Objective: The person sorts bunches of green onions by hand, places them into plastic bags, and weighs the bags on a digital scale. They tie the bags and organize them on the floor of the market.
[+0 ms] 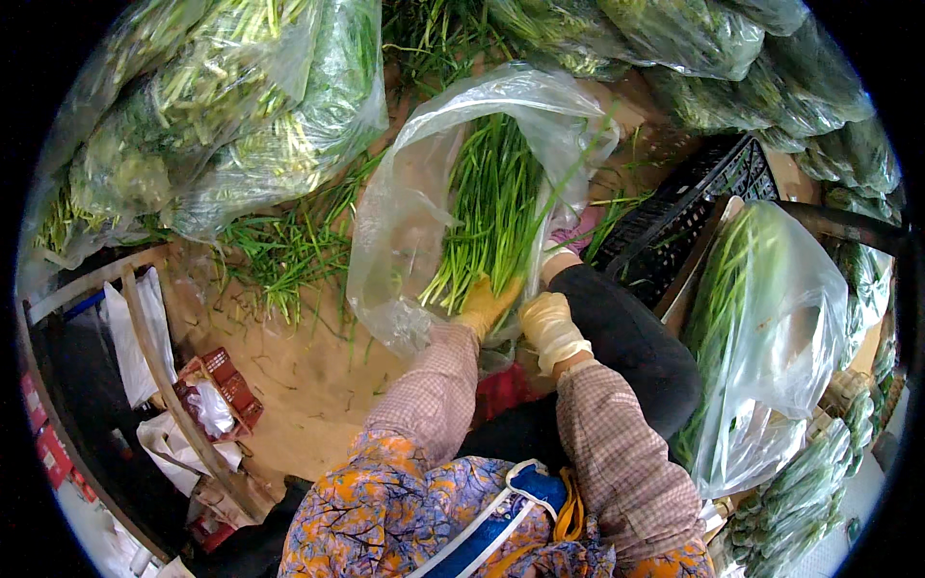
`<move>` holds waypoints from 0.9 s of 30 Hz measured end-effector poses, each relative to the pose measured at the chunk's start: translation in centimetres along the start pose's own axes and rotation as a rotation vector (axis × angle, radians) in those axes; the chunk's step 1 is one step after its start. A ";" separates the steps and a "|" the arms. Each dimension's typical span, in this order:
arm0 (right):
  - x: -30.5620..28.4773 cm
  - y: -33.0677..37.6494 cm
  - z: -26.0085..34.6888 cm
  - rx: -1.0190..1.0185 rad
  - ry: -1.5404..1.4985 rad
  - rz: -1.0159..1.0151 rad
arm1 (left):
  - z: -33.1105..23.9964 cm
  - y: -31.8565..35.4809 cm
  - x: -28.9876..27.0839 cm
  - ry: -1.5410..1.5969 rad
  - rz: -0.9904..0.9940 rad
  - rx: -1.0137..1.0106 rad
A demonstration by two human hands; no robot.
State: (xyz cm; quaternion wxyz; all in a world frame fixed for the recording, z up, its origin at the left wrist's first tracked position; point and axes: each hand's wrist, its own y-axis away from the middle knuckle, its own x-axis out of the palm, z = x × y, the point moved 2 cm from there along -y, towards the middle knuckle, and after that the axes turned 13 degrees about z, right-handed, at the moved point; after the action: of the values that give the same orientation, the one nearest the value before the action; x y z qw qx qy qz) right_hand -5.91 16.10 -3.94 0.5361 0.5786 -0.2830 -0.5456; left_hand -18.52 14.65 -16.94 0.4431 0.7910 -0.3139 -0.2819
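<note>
A large clear plastic bag (pixel 385 241) lies with its wide mouth spread in front of me. Inside it is a thick bunch of long, chive-like greens (pixel 491 193), pale cut ends toward me. My left hand (pixel 488 304), in a yellow glove, reaches into the bag and is closed around the cut ends; part of its fingers is hidden among the stalks. Beside it, my right hand (pixel 551 328), in a pale yellow glove, is closed at the bag's near right edge, gripping the plastic.
Loose greens (pixel 289 250) litter the brown floor (pixel 308 385). Filled bags (pixel 241 116) are heaped at the far left and far right. A black crate (pixel 674 222) stands right of my leg (pixel 626 337), near another bag of greens (pixel 771 337). A red basket (pixel 222 385) sits left.
</note>
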 end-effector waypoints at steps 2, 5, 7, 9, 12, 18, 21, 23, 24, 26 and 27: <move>0.2 -0.6 -0.9 0.001 -0.024 0.044 | -1.0 1.5 1.0 -0.093 -0.084 0.064; -0.3 -0.9 -0.8 -0.031 -0.125 0.090 | -0.8 2.2 0.4 -0.230 -0.097 0.005; -0.9 0.4 -0.5 -0.027 -0.138 0.097 | -1.2 2.6 -1.1 -0.318 -0.153 -0.046; -0.8 0.7 0.0 -0.048 -0.145 0.065 | 0.2 1.7 -2.6 -0.399 -0.269 -0.096; -0.3 0.7 0.1 -0.091 -0.158 -0.025 | 2.5 1.9 -2.1 -0.204 -0.395 -0.157; 0.2 0.8 0.3 -0.132 -0.198 -0.077 | 2.2 0.4 -0.6 -0.382 -0.273 -0.302; -1.1 1.1 0.3 -0.264 -0.244 -0.160 | 3.6 -0.5 1.2 -0.408 -0.387 -0.340; -2.0 1.9 1.1 -0.339 -0.251 -0.174 | 3.2 -0.8 1.8 -0.420 -0.505 -0.395; -2.4 2.5 1.6 -0.375 -0.253 -0.181 | 2.7 -1.2 1.6 -0.424 -0.581 -0.430; -2.7 3.5 2.6 -0.416 -0.288 -0.332 | 2.1 -1.8 0.9 -0.418 -0.651 -0.515; -3.4 4.3 3.0 -0.417 -0.294 -0.297 | 2.3 -2.0 0.1 -0.407 -0.645 -0.567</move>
State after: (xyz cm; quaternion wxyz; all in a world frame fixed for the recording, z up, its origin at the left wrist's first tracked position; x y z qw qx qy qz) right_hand -8.44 17.13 1.71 0.5110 0.4057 -0.1514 -0.7425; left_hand -19.60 14.19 -19.77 0.4609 0.6247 -0.0436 -0.6288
